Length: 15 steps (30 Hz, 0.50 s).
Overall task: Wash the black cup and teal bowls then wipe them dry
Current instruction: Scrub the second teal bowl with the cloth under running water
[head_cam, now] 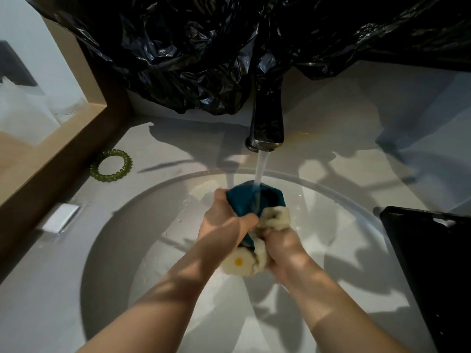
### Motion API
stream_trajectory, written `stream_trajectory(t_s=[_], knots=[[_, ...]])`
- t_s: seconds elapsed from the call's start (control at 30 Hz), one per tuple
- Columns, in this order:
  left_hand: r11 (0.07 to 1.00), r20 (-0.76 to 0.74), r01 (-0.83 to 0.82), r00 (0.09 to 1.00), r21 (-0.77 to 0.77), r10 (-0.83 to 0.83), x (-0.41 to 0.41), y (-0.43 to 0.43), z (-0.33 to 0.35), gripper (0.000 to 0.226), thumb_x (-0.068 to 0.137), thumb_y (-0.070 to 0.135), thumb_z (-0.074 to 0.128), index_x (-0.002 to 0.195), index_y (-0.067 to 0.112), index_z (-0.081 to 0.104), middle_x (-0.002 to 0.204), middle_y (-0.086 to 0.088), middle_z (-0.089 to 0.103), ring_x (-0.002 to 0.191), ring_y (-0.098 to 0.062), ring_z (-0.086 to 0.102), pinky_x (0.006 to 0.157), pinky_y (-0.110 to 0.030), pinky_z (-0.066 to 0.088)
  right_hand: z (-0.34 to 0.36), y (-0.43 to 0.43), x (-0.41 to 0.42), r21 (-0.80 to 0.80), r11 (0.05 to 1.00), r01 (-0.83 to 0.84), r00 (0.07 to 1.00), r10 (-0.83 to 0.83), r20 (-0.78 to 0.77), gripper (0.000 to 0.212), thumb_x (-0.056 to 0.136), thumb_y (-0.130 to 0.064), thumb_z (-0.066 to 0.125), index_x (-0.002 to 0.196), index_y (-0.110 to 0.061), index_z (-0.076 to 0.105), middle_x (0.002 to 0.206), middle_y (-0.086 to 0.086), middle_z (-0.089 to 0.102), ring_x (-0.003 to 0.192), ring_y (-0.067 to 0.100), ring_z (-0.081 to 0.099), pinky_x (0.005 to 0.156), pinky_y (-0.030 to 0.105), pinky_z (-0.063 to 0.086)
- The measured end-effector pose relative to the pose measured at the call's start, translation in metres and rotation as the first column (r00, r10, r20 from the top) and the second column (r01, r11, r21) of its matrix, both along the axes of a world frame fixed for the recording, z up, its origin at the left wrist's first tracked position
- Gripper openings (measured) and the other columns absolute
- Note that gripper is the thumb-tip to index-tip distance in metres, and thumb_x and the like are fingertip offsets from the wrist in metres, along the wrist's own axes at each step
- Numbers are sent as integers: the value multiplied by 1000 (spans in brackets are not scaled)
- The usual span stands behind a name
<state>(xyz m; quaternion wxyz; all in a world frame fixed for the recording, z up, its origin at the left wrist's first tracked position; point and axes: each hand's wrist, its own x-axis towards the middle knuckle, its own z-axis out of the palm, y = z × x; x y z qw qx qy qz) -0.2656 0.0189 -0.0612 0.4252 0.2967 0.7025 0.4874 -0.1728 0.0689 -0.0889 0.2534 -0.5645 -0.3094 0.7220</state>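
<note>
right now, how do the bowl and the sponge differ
The bowl is teal and smooth; the sponge is cream and fluffy, with a yellow dot. The left hand grips the bowl; the right hand grips the sponge. The stream lands on the bowl, not the sponge. Both are held over the sink, touching.

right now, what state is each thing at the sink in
faucet: running
teal bowl: held under the stream, wet
cream cloth: bunched against the bowl
left hand: grips the bowl
right hand: grips the cloth
green hair tie: lying flat on the counter
</note>
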Motion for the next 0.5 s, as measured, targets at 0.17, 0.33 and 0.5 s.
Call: stream_trajectory(t_s=[0.17, 0.33, 0.5], knots=[[990, 125, 141, 982, 25, -143, -12, 3, 9, 41, 75, 15, 67, 112, 19, 51, 97, -6, 66, 86, -24, 67, 73, -39, 59, 16, 18, 13, 396, 898, -191, 945, 58, 323, 30, 87, -1, 44, 69, -23, 55, 62, -4, 56, 58, 16, 50, 43, 13, 40], [955, 20, 262, 965, -138, -262, -21, 1, 8, 24, 77, 15, 67, 95, 25, 56, 93, -6, 69, 86, -22, 67, 73, -37, 59, 20, 21, 21, 613, 617, -493, 807, 62, 587, 45, 80, 5, 46, 108, -27, 61, 81, -4, 61, 80, 20, 56, 64, 19, 40], [956, 145, 273, 956, -110, -257, -18, 1, 13, 51, 58, 38, 73, 103, 21, 56, 92, -7, 69, 83, -24, 69, 71, -40, 59, 15, 16, 18, 675, 407, -615, 765, 102, 635, 36, 88, -10, 53, 114, -32, 63, 105, -13, 63, 93, 7, 57, 82, 21, 40]])
